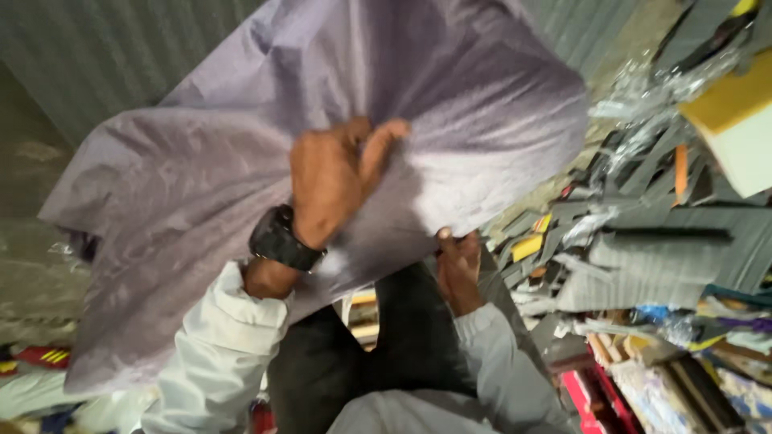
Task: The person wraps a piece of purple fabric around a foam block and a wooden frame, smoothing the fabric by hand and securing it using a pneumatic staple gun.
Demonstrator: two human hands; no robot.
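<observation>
A large pale lilac fabric cushion cover (pixel 241 161), stuffed and bulky, fills most of the view. My left hand (pixel 334 181), with a black watch on its wrist, presses into the middle of the fabric with fingers bunching it. My right hand (pixel 458 265) grips the cover's lower edge from underneath, thumb on the cloth. Both arms wear light grey sleeves. My dark trousers show below the cover.
A heap of grey foam strips and offcuts (pixel 643 241) lies at the right, with a yellow-and-white foam block (pixel 736 120) and crumpled clear plastic (pixel 643 96) above it. Corrugated grey wall (pixel 104 56) stands behind. Coloured scraps litter the floor at bottom right and left.
</observation>
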